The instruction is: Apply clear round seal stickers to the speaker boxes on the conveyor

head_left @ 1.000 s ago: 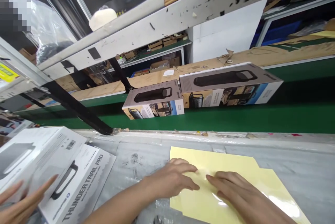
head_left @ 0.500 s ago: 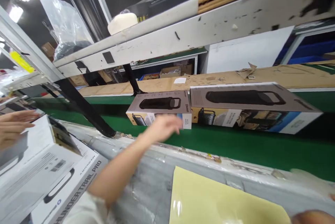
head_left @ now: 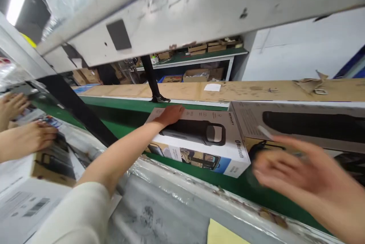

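A printed speaker box [head_left: 199,137] with "Bluetooth" lettering lies on the green conveyor belt. Over its far left top edge sits my left hand [head_left: 172,114], its fingertips hidden behind the edge. Just right of this box lies a second, similar box [head_left: 302,122]. My right hand [head_left: 296,173], blurred, is in front of the second box, close to where the two boxes meet. Its index finger points out and the others are loosely bent; something white shows at the index fingertip. Nothing is visibly held in it.
At the left, a co-worker's hands [head_left: 37,137] are over white boxes [head_left: 37,198]. A black post [head_left: 82,111] and a white overhead beam [head_left: 182,16] frame the belt. A yellow sheet [head_left: 224,234] lies on the grey work surface [head_left: 159,206]. Cardboard [head_left: 179,92] lines the far side.
My left hand has gone from the near side of the left box to its far top edge. My right hand has come in from the lower right. The view has moved closer to the boxes.
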`<state>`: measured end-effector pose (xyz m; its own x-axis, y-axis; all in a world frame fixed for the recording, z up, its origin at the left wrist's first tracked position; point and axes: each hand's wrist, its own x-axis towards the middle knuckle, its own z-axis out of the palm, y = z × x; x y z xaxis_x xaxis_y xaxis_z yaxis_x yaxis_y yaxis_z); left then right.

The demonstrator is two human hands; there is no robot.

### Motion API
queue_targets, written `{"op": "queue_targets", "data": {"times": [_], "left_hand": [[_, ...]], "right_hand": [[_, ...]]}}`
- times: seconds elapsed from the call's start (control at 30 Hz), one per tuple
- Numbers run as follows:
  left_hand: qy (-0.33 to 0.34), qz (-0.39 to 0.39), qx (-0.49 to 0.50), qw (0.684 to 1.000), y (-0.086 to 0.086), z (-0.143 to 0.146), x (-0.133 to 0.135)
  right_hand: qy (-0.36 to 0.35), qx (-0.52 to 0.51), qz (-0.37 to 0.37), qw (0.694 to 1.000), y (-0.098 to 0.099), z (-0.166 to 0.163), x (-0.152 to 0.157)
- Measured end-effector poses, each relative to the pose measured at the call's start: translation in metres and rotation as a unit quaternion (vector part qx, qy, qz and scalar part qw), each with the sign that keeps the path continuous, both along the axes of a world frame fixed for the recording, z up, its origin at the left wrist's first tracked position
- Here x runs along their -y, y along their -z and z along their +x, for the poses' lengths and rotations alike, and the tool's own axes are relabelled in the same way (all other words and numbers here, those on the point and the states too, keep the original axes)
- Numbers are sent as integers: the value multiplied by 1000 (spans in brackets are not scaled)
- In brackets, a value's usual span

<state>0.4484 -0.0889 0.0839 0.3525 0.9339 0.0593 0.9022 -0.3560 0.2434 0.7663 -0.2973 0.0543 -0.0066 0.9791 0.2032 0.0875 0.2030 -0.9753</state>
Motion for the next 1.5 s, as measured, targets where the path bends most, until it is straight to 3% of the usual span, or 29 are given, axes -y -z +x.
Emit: {"op": "queue_targets", "data": {"times": [0.1,0.17,0.27,0.4,0.53,0.9,1.03,1.17,1.3,1.43,1.5], "left_hand": [[38,-35,27,998,-3,-17,0],[38,-28,31,998,-4,-27,0],[23,4,34,999,-1,-33,2],[18,10,49,999,4,-34,5],[-5,10,48,999,8,-36,3],[10,17,12,1000,3,-42,5],[8,24,17,1000,5,-45,3],[17,34,20,999,8,-49,-1],[39,40,25,998,8,-53,-1],[30,32,15,999,0,-62,0],[4,7,-5,1000,-9,-62,-1]], "right_hand": [[-93,-7,42,995,-31,-47,-68],[-141,20,71,987,-41,-79,-118],[-168,45,85,981,-41,-115,-180],[-168,102,69,978,-30,-137,-223],[-174,133,68,973,-28,-146,-235],[-162,246,51,954,-17,-155,-254],[-76,312,162,933,-12,-153,-245],[-141,310,256,905,-3,-152,-222],[-142,342,203,907,-2,-163,-215],[-110,317,91,937,-17,-164,-231],[-78,286,80,952,-27,-151,-231]]}}
